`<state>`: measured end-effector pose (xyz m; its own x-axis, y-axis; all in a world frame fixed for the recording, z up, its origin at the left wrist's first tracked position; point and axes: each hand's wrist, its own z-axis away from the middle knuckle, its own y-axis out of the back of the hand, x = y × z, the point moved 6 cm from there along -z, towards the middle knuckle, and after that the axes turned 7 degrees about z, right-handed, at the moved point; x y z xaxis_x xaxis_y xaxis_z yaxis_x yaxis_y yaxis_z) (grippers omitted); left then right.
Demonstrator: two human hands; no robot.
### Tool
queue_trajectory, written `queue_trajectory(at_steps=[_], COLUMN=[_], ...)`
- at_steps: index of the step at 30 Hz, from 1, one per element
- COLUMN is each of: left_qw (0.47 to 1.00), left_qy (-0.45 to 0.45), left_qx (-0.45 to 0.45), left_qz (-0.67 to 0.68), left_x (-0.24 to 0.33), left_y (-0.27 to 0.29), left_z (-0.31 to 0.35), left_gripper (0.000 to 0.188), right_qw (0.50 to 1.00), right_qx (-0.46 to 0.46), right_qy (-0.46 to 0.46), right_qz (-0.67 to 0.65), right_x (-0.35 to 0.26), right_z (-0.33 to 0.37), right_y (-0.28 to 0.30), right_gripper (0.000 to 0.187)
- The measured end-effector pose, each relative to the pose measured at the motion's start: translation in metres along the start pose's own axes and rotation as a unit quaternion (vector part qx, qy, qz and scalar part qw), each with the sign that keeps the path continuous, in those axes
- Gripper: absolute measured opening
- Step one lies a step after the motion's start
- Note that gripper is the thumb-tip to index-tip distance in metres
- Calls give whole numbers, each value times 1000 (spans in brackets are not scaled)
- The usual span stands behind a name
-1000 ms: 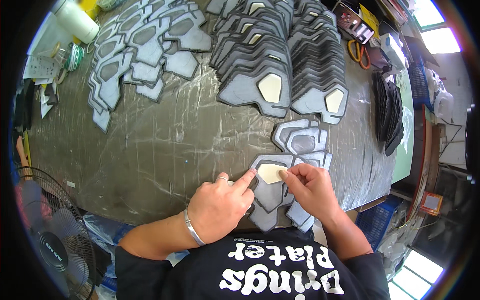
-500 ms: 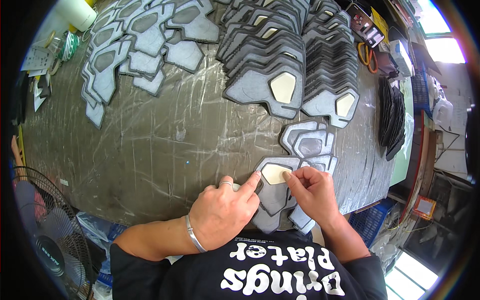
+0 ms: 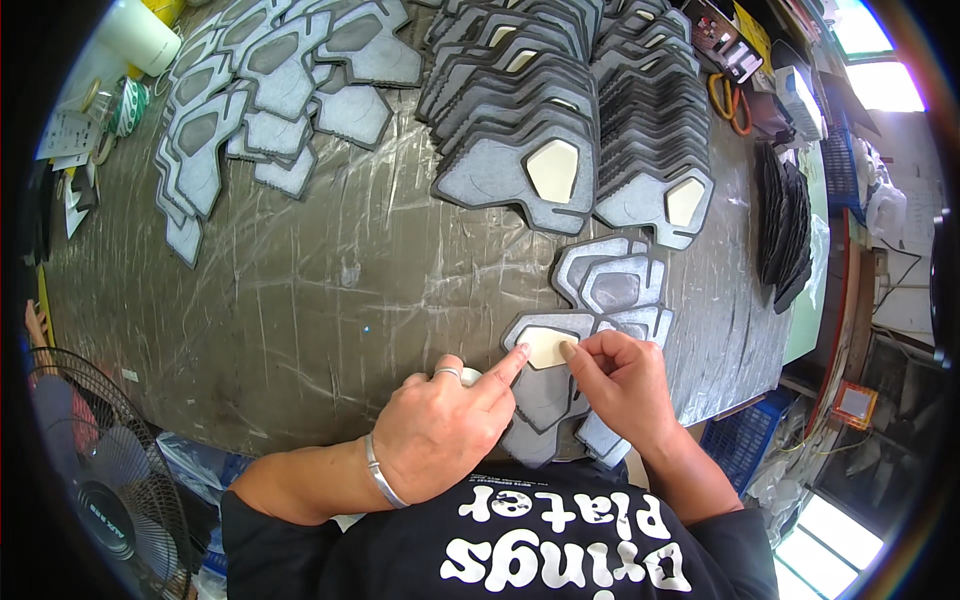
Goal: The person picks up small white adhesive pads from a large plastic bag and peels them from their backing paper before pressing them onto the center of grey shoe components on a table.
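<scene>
A cream five-sided patch (image 3: pixel 548 349) lies over the window-like outline of a grey, dark-edged flat piece (image 3: pixel 543 396) at the table's near edge. The thumb and bent index finger of my right hand (image 3: pixel 622 380) pinch the patch's right corner. My left hand (image 3: pixel 450 428) has its index fingertip on the patch's left corner, with the other fingers curled under. A small white rounded thing (image 3: pixel 470 377) peeks out beside that index finger; most of it is hidden. More grey pieces (image 3: pixel 612 285) of the same shape overlap just beyond and beneath the one I work on.
Grey pieces with cream patches stand in two overlapping rows, one left (image 3: pixel 490 175) and one right (image 3: pixel 650 200). Bare grey pieces (image 3: pixel 275 75) spread at far left. Orange-handled scissors (image 3: pixel 738 108) and a black stack (image 3: pixel 783 230) lie right; a fan (image 3: pixel 105 490) stands lower left.
My left index fingertip has moved slightly right, onto the patch's left corner. The right hand keeps its pinch. The whole view has shifted a little.
</scene>
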<state>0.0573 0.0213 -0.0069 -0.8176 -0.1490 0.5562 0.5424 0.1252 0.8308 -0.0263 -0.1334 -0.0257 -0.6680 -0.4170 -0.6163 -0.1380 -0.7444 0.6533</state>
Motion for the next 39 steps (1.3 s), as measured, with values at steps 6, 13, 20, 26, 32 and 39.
queue_trajectory(at_steps=[6,13,20,26,32,39], left_qw=[1000,1000,1000,1000,1000,1000], left_qy=[-3,-6,-9,-6,-2,-2], left_qx=[1,-3,-1,-2,4,22], left_qz=[-5,-7,-2,0,6,-2], left_x=[0,-1,-1,-2,-4,-1], left_y=[0,-1,-2,-1,-1,1], left_z=[-2,-3,-4,-5,-6,-3], left_gripper=[8,7,8,8,9,8], right_qw=[1000,1000,1000,996,990,928], right_qx=[-7,-11,-10,9,3,60], right_qy=[-11,-10,5,29,29,277], right_qz=[-1,-4,23,82,139,242], right_x=[0,0,-2,-8,-10,-58], right_z=[-1,-1,-2,-5,-8,-11], right_y=[-1,-1,1,6,5,16], right_gripper=[20,20,20,22,22,28])
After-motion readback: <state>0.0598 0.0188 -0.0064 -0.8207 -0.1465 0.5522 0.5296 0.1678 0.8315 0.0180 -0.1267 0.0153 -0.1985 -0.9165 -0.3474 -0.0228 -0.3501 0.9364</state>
